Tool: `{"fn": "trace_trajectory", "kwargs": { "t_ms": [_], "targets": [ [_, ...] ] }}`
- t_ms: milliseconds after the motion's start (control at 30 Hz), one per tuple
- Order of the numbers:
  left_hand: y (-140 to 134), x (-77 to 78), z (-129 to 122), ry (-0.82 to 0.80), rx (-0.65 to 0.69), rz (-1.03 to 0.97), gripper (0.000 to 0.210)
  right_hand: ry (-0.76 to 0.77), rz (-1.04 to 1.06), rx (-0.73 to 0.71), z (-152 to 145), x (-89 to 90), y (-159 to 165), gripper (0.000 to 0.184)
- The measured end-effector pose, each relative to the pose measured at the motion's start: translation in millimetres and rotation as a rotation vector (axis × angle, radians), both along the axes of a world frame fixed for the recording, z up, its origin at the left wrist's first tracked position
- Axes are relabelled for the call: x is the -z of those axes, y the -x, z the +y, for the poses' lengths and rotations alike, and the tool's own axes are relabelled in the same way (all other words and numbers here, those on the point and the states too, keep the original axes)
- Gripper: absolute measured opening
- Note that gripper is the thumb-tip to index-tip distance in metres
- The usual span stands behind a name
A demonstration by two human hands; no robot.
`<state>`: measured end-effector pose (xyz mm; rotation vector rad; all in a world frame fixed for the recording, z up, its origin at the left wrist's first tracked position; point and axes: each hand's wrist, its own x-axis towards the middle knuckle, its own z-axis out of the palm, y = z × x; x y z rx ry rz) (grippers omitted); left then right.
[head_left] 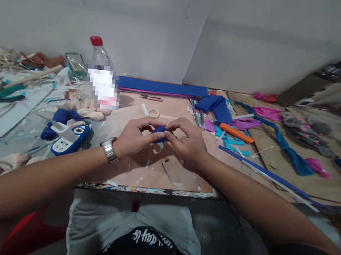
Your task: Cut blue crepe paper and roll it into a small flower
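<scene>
A small piece of dark blue material (160,134) is pinched between both my hands above the pink work board (129,168). My left hand (134,138), with a metal watch on its wrist, grips it from the left with thumb and fingers. From the right, my right hand (187,141) closes its fingertips on the same piece. Most of the blue piece is hidden by my fingers.
A plastic bottle (98,75) with a red cap stands at the back left. A blue and white object (70,137) lies left of my hands. An orange cutter (236,133), blue strips (162,87), purple and teal scraps and a tape ring (153,112) lie behind and to the right.
</scene>
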<state>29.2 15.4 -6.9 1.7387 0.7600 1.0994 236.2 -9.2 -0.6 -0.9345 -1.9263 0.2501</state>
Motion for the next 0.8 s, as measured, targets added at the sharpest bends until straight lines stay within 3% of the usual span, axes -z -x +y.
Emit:
{"fn": "trace_trajectory", "kwargs": {
  "t_ms": [300,800],
  "targets": [
    [0.2,5.3,4.9,0.123,0.006,-0.165,0.037,0.0,0.006,0.003,0.5,1.4,-0.7,0.014],
    [0.8,2.0,3.7,0.119,0.085,-0.134,0.034,0.01,0.034,0.011,2.7,0.8,-1.1,0.019]
  ]
}}
